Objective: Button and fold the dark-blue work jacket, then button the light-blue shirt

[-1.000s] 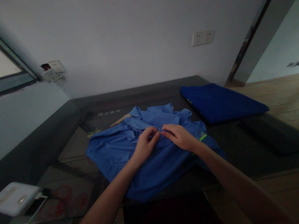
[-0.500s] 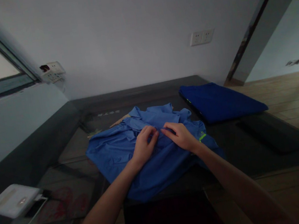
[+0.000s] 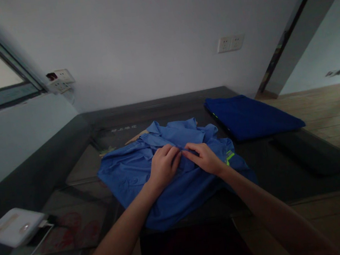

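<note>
A blue collared work shirt point(image 3: 131, 165) lies spread and creased on the dark table, its collar toward the wall. A flap pocket with buttons shows on its left part, and a bright yellow-green strip on its right. Over the middle of the shirt, below the collar, my left hand point(image 3: 164, 163) pinches the fabric of the front. Close beside it, nearly fingertip to fingertip, my right hand point(image 3: 203, 156) pinches the same spot. Whether a button sits between the fingers is hidden.
A folded dark blue garment point(image 3: 252, 115) lies at the table's right, with a black flat object point(image 3: 306, 156) in front of it. At the left edge sits a white box-shaped device point(image 3: 16, 227) with a cable. Wall sockets point(image 3: 230, 43) are behind the table point(image 3: 155, 106).
My hands have come slightly closer together, and the left fingers have curled further over the cloth. The shirt has barely moved.
</note>
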A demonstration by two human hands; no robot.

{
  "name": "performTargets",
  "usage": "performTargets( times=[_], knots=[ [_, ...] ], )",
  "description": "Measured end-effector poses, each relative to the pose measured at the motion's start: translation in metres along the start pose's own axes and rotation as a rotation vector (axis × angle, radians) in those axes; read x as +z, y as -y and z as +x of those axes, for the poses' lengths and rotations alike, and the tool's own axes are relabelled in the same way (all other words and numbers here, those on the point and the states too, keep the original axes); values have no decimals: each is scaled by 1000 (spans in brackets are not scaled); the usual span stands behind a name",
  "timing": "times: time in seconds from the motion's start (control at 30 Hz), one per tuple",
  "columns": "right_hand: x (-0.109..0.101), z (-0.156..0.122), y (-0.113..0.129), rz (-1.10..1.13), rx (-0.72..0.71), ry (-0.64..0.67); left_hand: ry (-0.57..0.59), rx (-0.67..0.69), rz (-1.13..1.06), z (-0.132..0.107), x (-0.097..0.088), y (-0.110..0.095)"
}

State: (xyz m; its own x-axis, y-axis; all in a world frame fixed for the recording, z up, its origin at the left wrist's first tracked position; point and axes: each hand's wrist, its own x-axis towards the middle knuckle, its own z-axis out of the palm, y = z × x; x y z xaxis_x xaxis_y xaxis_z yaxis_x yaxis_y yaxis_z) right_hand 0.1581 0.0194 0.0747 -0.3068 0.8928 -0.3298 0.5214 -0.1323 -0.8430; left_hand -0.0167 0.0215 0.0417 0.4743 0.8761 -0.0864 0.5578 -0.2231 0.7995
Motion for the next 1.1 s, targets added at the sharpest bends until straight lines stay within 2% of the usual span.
performTargets(
  times=[0.13, 0.23, 0.3, 0.37, 0.5, 0.67, 1.1],
  knots=[
    [-3, 1, 2, 36, 15, -31, -16, -35, -221, -1, 1, -1],
    [-6, 2, 0, 36, 22, -50, -65, -181, -556, 0, 2, -6],
    [-7, 2, -1, 40, 17, -48, -41, -277, -763, 3, 2, -8],
    [-7, 1, -2, 48, 13, -32, 28, -328, -879, 6, 0, -8],
    [-6, 0, -1, 62, 0, 0, 110, -386, -969, 10, -2, -4],
    [-6, 1, -1, 79, -1, 15, 112, -466, -1034, 10, -1, -1],
    [-7, 0, -2, 103, -13, 45, 169, -420, -1081, 10, -2, 3]
  ],
)
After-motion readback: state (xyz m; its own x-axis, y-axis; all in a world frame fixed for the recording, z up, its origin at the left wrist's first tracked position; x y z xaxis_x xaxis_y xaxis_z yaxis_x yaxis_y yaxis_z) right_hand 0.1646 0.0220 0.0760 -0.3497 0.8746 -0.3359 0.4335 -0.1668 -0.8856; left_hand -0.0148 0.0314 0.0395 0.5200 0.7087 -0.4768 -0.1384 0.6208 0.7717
